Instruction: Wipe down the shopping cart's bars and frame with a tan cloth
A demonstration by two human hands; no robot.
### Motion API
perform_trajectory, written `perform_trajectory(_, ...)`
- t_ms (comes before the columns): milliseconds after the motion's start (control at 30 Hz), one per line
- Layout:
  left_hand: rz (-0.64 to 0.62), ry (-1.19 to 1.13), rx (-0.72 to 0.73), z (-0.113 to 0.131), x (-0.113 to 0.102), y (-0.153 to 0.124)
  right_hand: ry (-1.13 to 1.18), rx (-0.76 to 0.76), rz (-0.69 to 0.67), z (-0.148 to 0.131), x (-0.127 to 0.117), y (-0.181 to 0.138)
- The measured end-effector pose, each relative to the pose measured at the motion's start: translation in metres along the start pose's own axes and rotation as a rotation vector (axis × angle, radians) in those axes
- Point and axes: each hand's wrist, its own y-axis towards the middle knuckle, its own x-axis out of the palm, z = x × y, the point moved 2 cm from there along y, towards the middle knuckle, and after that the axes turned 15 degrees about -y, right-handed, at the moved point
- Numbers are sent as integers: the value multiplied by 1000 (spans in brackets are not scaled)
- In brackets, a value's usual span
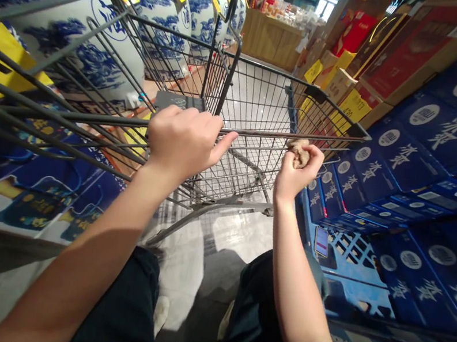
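A dark wire shopping cart (pixel 261 134) stands in front of me, its long top rail crossing the view. My left hand (pixel 184 137) is closed over this rail at the left, with the thumb stretched out to the right. A crumpled brown cloth (pixel 301 155) is bunched in my right hand (pixel 294 179), its fingers curled round it. The cloth sits right at the rail, toward the cart's right side. Behind my left hand is a dark grey panel (pixel 178 102) with faint markings, partly hidden by the knuckles.
Large blue-and-white porcelain jars (pixel 95 49) with yellow tags line the left. Stacked blue cartons (pixel 436 133) rise at the right, close to the cart. A phone (pixel 321 241) lies by a light-blue plastic pallet (pixel 361 254). Farther back stands a wooden counter (pixel 272 39).
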Motion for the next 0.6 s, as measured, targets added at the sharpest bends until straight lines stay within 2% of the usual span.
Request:
perform_trajectory(100,7,-27,-5,0,-1,1,84,-245,-125,-30,1,-21)
perform_trajectory(200,-21,-50,-36,0,-2,1,131,-419,-191,-37,0,-24)
perform_trajectory(267,-37,-60,-53,0,-1,2,121,-356,-133,-21,-2,-11)
perform_trajectory(367,-27,-47,-47,1,0,2,44,-69,-14,16,-5,16)
perform_trajectory(433,-18,-39,-44,2,1,2,-3,71,31,28,-5,24)
perform_trajectory(500,-20,-50,-61,2,1,2,-18,80,37,22,-4,18)
perform_trajectory(600,-26,-63,-72,2,1,2,46,-126,-37,-16,-1,-13)
